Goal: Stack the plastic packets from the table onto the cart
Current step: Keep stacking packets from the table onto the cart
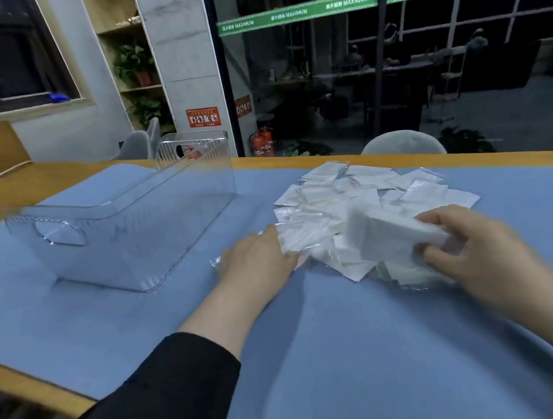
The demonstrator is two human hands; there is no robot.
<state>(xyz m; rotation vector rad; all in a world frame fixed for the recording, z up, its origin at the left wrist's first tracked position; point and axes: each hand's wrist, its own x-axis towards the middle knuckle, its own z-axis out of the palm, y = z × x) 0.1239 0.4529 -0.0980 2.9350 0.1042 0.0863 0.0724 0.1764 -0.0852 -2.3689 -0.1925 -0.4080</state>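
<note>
Two hands in view, both on the table [319,359]. Left hand [256,256] laid flat, fingers straight, touching the near-left edge of the packet pile [353,197]. Right hand [461,243] curled round one thick stack of packets [385,235], thumb below, fingers on top, held just above the pile's near side. Pile spread loose toward the far right edge of the table; individual packets overlapped and blurred, exact count not determinable, well over a dozen. One clear plastic bin [125,226] stood toward the far left corner, well apart from the pile, one oval handle cut-out facing the near side. One blue mat [74,318] covered the table top.
</note>
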